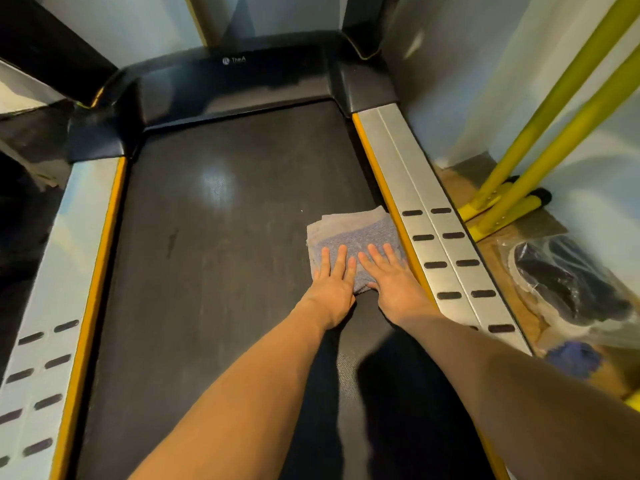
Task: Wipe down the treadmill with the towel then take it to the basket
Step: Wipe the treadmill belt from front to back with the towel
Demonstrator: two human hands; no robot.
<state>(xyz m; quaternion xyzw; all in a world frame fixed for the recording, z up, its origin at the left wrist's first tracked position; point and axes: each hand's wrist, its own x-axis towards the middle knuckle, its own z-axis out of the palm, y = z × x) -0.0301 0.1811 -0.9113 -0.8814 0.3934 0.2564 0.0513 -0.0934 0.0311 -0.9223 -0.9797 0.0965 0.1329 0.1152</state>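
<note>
A folded grey-blue towel (353, 233) lies flat on the dark treadmill belt (214, 258), close to the belt's right edge. My left hand (334, 285) presses palm-down on the towel's near left part, fingers spread. My right hand (393, 278) presses palm-down beside it on the towel's near right part, fingers apart too. Neither hand grips the cloth; both rest flat on top. No basket is in view.
Silver side rails with orange trim run along the left (52, 306) and right (436, 220) of the belt. The black motor cover (235, 81) is ahead. Yellow tube legs (519, 188) stand on the wooden floor at right, near a plastic bag (571, 285) holding dark items.
</note>
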